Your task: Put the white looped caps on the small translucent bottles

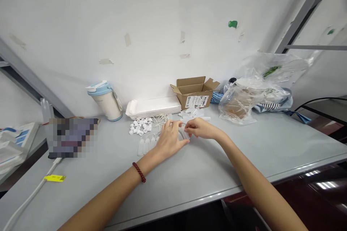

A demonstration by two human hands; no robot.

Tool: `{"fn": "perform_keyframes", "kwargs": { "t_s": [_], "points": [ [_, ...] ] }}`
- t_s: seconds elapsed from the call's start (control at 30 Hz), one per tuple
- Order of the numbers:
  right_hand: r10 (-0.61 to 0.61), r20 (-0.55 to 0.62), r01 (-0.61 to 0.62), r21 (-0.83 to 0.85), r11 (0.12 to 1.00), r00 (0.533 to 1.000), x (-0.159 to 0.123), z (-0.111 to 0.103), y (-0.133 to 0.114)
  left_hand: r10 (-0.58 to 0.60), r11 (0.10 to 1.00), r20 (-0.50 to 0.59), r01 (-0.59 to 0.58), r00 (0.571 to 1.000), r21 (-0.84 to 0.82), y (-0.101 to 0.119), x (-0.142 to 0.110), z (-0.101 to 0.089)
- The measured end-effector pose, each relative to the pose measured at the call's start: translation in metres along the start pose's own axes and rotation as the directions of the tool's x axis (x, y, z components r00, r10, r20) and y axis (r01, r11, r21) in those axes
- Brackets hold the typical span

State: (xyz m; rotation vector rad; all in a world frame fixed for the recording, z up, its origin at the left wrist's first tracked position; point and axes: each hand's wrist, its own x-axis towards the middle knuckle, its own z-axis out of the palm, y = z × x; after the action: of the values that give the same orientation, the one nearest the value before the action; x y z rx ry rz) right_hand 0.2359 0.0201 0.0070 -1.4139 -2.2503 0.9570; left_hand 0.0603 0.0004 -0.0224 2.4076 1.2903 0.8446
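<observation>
Two hands meet over one clear plastic piece (pixel 185 134) mid-worktop (pixel 217 168), so here's my take. Your left hand (pixel 170 137) arches over its left side, fingers a bit spread, thumb reaching right; your right hand (pixel 199 128) is curled in from the right, fingertips bunched at the piece. Can't tell if either is really pinching it. I'd let the left steady it and leave the fine work to the right, light pressure, since thin plastic probably squashes easily. Watch your left wrist around those translucent bottles (pixel 146 145): your hand covers the right end of the row, so no count from me. Farther out, the white caps (pixel 140 126) are easy to see, but the white strings (pixel 161 119) and loose clear pieces (pixel 193 114) by the cardboard box (pixel 195 95) blur together.
</observation>
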Motion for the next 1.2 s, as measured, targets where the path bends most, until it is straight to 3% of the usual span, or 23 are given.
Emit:
{"fn": "perform_keyframes", "kwargs": {
  "t_s": [0.17, 0.57, 0.67, 0.77, 0.9, 0.97, 1.1, 1.2],
  "points": [
    [0.003, 0.053, -0.002, -0.020, 1.000, 0.999, 0.001, 0.001, 0.005, -0.050, 0.999, 0.051, 0.050, 0.997, 0.002, 0.003, -0.002, -0.002],
    [-0.013, 0.086, 0.013, -0.007, 1.000, 0.996, 0.003, 0.004, 0.009, 0.091, 0.987, 0.016, -0.092, 0.996, 0.134, -0.006, -0.008, 0.008],
    [0.001, 0.109, -0.001, 0.001, 1.000, 0.994, 0.002, 0.003, 0.007, 0.104, 0.984, 0.008, -0.105, 0.994, 0.145, -0.007, -0.009, -0.001],
    [-0.005, 0.114, 0.008, -0.024, 1.000, 0.993, 0.001, 0.001, 0.005, 0.065, 0.988, -0.065, -0.055, 0.996, 0.142, -0.019, -0.005, -0.019],
    [0.016, -0.019, -0.016, -0.029, 0.999, 1.000, 0.002, -0.001, 0.005, -0.081, 0.983, -0.239, 0.117, 0.968, 0.141, -0.049, 0.004, -0.043],
    [0.003, -0.147, -0.007, -0.028, 1.000, 0.989, 0.004, 0.001, 0.007, -0.099, 0.978, -0.257, 0.141, 0.961, 0.154, -0.063, 0.006, -0.049],
    [-0.135, -0.409, 0.051, -0.211, 0.976, 0.902, 0.014, 0.011, 0.012, 0.009, 0.978, -0.184, 0.030, 0.983, 0.206, -0.073, 0.007, -0.046],
    [-0.255, -0.412, 0.088, -0.383, 0.919, 0.875, 0.029, 0.018, 0.011, 0.073, 0.970, -0.090, -0.050, 0.993, 0.236, -0.070, 0.006, -0.037]
  ]
}}
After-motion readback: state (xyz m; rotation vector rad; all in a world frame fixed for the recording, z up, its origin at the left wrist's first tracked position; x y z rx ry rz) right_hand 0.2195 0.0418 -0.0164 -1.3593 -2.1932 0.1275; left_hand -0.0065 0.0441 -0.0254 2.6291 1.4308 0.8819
